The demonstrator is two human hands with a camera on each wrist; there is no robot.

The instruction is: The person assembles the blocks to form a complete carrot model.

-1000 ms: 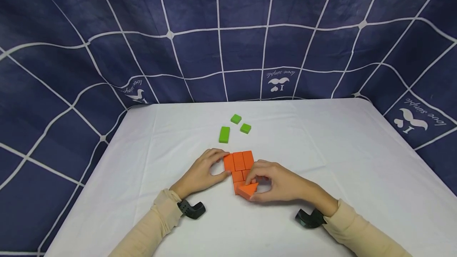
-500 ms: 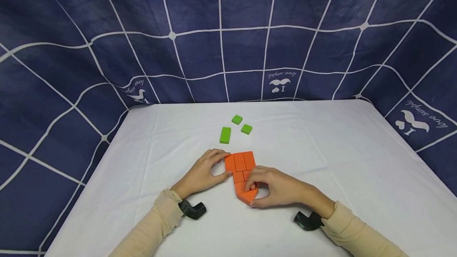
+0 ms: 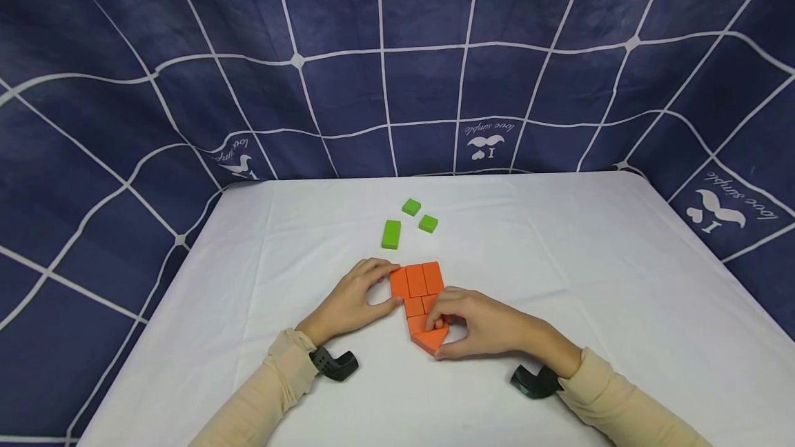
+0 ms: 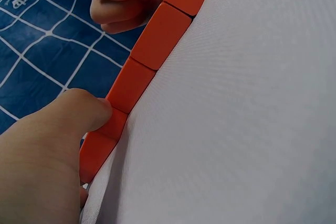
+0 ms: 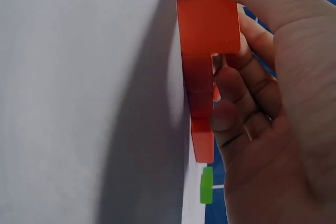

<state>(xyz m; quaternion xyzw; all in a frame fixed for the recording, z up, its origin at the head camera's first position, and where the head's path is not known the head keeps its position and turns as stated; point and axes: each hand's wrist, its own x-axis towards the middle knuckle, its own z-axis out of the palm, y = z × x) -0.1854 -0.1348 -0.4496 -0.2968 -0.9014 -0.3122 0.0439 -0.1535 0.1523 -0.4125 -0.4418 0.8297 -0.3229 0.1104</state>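
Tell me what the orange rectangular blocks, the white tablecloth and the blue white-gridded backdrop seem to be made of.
Orange rectangular blocks: painted wood or plastic, I can't tell which; even colour, satin faces. White tablecloth: probably matte woven fabric, given its soft creases. Blue white-gridded backdrop: likely dull fabric, its printed lines bending along folds.

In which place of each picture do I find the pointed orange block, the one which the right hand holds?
Head: the pointed orange block is in the lower middle, slightly right of the centre line.
Left wrist: at the top edge, near the middle, cut by the frame.
Right wrist: near the top, right of the middle.
Shared landmark: the right hand, whose fingers touch it in all three views.
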